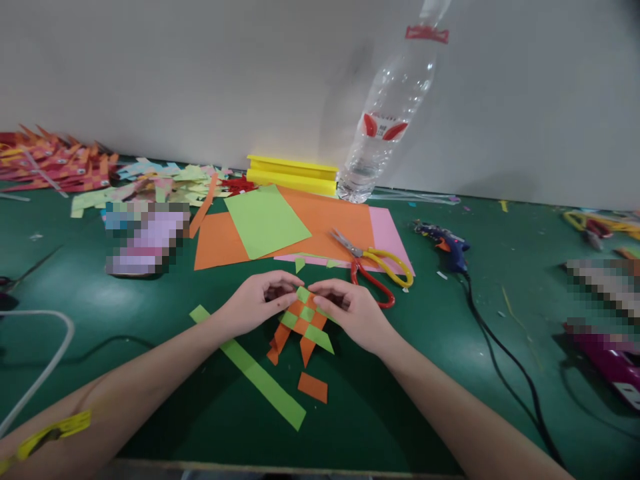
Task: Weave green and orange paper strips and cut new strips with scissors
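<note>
Woven paper piece, checked in orange and green, at the centre of the frame, between both hands. Left hand: pinching its upper left edge with thumb and fingers. Right hand: pinching likewise at the upper right. Far side of the grip hidden; cannot tell how firm. Possible trouble, in judgement: loosening of the weave from relaxing of one pinch, or tearing of the thin paper from too strong pulling.

Just below, an orange scrap on the green table. Left of it, a light green strip, passing beneath the left wrist; easy to crease or drag by careless movement there.

Just above the right hand, scissors with handles spread, partly on orange paper; perhaps knocked aside by a blind reach. Farther right, a glue gun, with black cable toward the lower right; perhaps dragged by catching of the right forearm. Cannot tell whether hot.

At the upper right of centre, a clear bottle, possibly toppling from a hard bump. Upper left: heaps of pale paper strips and red-orange paper pieces.
</note>
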The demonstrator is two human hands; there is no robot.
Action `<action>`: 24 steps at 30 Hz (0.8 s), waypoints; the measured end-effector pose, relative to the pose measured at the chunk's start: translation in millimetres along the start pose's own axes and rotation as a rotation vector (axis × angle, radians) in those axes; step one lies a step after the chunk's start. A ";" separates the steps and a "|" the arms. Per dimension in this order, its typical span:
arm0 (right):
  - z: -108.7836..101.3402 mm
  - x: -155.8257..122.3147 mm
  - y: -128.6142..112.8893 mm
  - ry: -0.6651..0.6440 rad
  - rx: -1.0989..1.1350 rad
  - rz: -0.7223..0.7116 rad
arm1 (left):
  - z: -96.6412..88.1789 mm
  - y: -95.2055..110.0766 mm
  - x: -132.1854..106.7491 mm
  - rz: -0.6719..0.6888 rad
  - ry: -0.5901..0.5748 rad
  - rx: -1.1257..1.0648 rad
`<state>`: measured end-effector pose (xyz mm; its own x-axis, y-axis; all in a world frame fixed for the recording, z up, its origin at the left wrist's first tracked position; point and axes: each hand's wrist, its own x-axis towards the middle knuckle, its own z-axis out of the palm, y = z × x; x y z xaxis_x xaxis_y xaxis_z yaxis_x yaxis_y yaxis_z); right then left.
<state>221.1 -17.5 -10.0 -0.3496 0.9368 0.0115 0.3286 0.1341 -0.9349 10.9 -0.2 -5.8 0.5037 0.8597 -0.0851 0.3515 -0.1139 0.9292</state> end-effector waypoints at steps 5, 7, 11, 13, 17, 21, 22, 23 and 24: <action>-1.3 -0.9 -1.0 -0.009 -0.005 0.008 | -0.6 1.2 -0.5 0.012 -0.025 0.022; -2.1 -1.1 -0.8 -0.025 0.005 0.020 | -0.4 1.9 -0.4 0.016 -0.034 0.037; -2.9 -1.2 -0.5 -0.038 0.006 0.034 | -0.4 3.1 0.3 0.027 -0.039 0.045; -2.5 -1.2 -1.5 -0.034 0.012 0.036 | -0.4 3.2 0.5 0.024 -0.033 0.044; -1.4 -1.4 -4.9 -0.039 0.003 0.029 | 1.4 2.4 0.3 -0.003 -0.025 0.010; -2.6 -1.8 -4.3 -0.062 -0.013 0.028 | 2.7 1.4 0.5 -0.019 -0.003 -0.015; -3.3 -2.0 -3.5 -0.066 -0.012 0.032 | 2.6 0.9 0.7 -0.023 0.007 -0.015; -4.0 -2.1 -2.6 -0.070 -0.010 0.035 | 2.3 0.1 0.9 -0.028 0.017 -0.020; -4.7 -2.2 -1.8 -0.073 -0.009 0.038 | 1.9 -0.8 1.0 -0.031 0.029 -0.029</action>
<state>225.3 -18.3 -6.6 -0.3999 0.9152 -0.0498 0.3503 0.1024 -0.9310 12.6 -0.2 -7.4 0.4697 0.8766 -0.1043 0.3438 -0.0728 0.9362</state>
